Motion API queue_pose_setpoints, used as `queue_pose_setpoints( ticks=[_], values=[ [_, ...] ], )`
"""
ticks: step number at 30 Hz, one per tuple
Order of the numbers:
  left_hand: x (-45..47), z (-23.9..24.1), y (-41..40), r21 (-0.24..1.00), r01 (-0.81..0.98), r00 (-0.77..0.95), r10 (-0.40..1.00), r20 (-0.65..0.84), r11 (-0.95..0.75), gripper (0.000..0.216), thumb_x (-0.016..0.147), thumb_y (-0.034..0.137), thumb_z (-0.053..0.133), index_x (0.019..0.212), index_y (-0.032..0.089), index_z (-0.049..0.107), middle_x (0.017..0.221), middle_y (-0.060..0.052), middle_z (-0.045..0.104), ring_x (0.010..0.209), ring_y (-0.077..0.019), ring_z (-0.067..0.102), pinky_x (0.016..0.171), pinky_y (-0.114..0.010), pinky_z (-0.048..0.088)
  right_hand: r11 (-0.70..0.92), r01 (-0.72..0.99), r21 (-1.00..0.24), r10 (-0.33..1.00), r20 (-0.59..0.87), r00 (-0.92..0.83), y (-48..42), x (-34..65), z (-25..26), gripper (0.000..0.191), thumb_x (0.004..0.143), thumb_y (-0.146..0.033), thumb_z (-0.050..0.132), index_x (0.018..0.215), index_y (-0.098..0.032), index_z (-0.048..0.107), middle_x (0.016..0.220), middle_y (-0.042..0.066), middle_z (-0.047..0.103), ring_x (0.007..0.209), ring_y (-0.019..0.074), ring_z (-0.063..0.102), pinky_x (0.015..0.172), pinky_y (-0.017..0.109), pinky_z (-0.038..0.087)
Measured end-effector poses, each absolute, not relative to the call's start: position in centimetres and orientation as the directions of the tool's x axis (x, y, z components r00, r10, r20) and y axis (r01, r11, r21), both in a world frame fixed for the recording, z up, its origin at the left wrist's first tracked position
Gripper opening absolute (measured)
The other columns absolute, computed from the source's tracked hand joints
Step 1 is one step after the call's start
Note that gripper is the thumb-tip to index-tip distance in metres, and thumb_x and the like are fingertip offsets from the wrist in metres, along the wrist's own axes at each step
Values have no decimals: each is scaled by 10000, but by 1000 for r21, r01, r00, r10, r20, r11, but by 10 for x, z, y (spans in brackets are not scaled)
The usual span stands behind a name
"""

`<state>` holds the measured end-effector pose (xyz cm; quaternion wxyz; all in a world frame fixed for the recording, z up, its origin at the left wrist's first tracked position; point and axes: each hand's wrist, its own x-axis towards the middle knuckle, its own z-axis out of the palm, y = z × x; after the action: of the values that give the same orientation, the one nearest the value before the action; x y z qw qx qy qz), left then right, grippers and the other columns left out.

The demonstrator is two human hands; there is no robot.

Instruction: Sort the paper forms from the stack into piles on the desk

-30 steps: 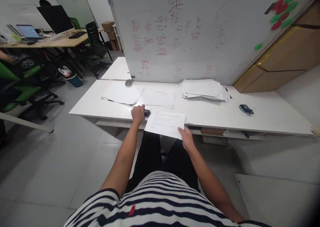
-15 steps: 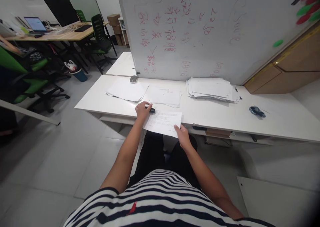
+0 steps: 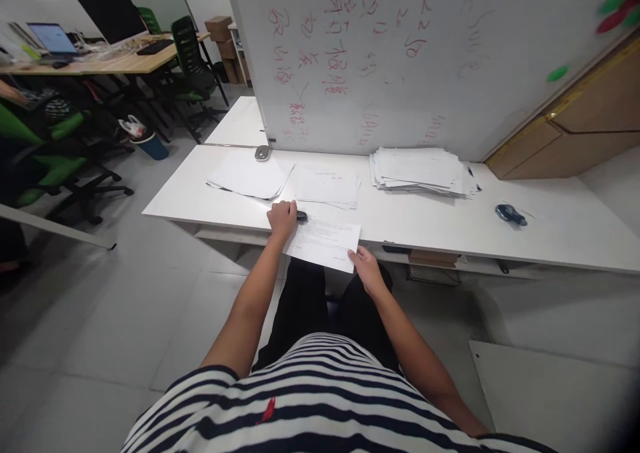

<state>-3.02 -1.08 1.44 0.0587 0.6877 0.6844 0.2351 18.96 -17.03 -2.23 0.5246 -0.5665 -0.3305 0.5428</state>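
Note:
My left hand (image 3: 283,218) is closed around a black stapler (image 3: 301,216) at the upper left corner of a printed sheet of paper (image 3: 323,243). Most of the stapler is hidden by the fingers; only its rounded dark end shows. At the sheet's lower right corner, my right hand (image 3: 367,266) pinches the paper between thumb and fingers. The sheet reaches over the front edge of the white desk (image 3: 400,223). Just behind it lie a thin pile of printed sheets (image 3: 326,188) and, to its left, a fanned pile of blank-looking sheets (image 3: 253,173).
A thick, uneven paper stack (image 3: 420,170) lies against the whiteboard (image 3: 350,60). Farther right is a dark blue object (image 3: 511,214). A grey computer mouse (image 3: 262,152) sits at the back left. Cardboard (image 3: 590,120) leans at right; a person's arm shows at far left.
My left fingers have curled in more tightly over the stapler. The sheet and my right hand stay nearly in place, while the whole view has shifted slightly.

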Motion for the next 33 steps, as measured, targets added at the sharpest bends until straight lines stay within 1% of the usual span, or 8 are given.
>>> queue_pose_setpoints(
  ticks=[3, 6, 9, 12, 18, 23, 27, 33],
  values=[
    [-29, 15, -10, 397, 916, -52, 966, 252, -54, 454, 961, 414, 242, 651, 203, 497, 866, -66, 625, 942, -242, 499, 736, -360, 320, -285, -136, -949, 933, -308, 189, -175, 196, -22, 441, 713, -515, 661, 1006, -185, 638, 751, 24, 689, 581, 148, 571, 517, 261, 409],
    [-29, 15, -10, 398, 916, -55, 968, 246, -49, 446, 959, 411, 249, 652, 205, 499, 855, -65, 622, 945, -239, 497, 743, -358, 321, -327, -119, -937, 929, -342, 140, -180, 194, -27, 400, 718, -505, 639, 935, -169, 641, 711, 20, 666, 538, 123, 530, 470, 235, 338],
    [-29, 15, -9, 409, 912, -57, 971, 233, -45, 455, 959, 421, 242, 651, 208, 501, 851, -65, 620, 950, -237, 496, 755, -356, 325, -334, -118, -935, 930, -348, 120, -183, 192, -30, 404, 713, -514, 624, 914, -164, 635, 761, 39, 676, 538, 123, 532, 473, 238, 332],
    [-31, 14, -9, 426, 903, -48, 972, 231, -57, 461, 958, 437, 240, 656, 214, 506, 866, -60, 622, 957, -233, 496, 765, -355, 330, -321, -86, -943, 926, -332, 179, -184, 201, -27, 420, 680, -533, 634, 875, -161, 643, 714, 37, 663, 518, 125, 508, 482, 253, 345],
    [-33, 14, -10, 407, 910, -33, 967, 253, -76, 434, 954, 419, 268, 659, 217, 514, 869, -63, 624, 944, -232, 504, 760, -353, 337, -253, 84, -964, 952, -232, 198, -193, 246, 5, 413, 699, -552, 627, 884, -186, 675, 729, 35, 671, 597, 170, 546, 581, 305, 442],
    [-29, 13, -11, 396, 915, -48, 958, 283, -71, 406, 954, 392, 279, 686, 215, 527, 866, -75, 623, 941, -236, 509, 762, -356, 339, -188, 174, -967, 924, -114, 365, -217, 286, 28, 364, 756, -524, 611, 922, -208, 679, 725, 28, 659, 643, 183, 563, 594, 301, 456],
    [-28, 8, -12, 378, 923, -60, 942, 330, -73, 387, 956, 367, 272, 707, 210, 523, 872, -87, 608, 958, -241, 505, 779, -368, 328, -212, 97, -972, 867, -141, 478, -232, 304, 19, 390, 731, -541, 641, 899, -192, 681, 722, 28, 663, 609, 165, 545, 555, 285, 441],
    [-26, 2, -9, 390, 919, -86, 931, 355, -64, 374, 960, 359, 254, 736, 206, 511, 892, -99, 590, 984, -250, 496, 809, -381, 307, -238, -38, -970, 843, -226, 487, -238, 301, 6, 426, 691, -538, 682, 927, -184, 676, 898, 59, 698, 709, 184, 585, 553, 280, 461]
  ],
)
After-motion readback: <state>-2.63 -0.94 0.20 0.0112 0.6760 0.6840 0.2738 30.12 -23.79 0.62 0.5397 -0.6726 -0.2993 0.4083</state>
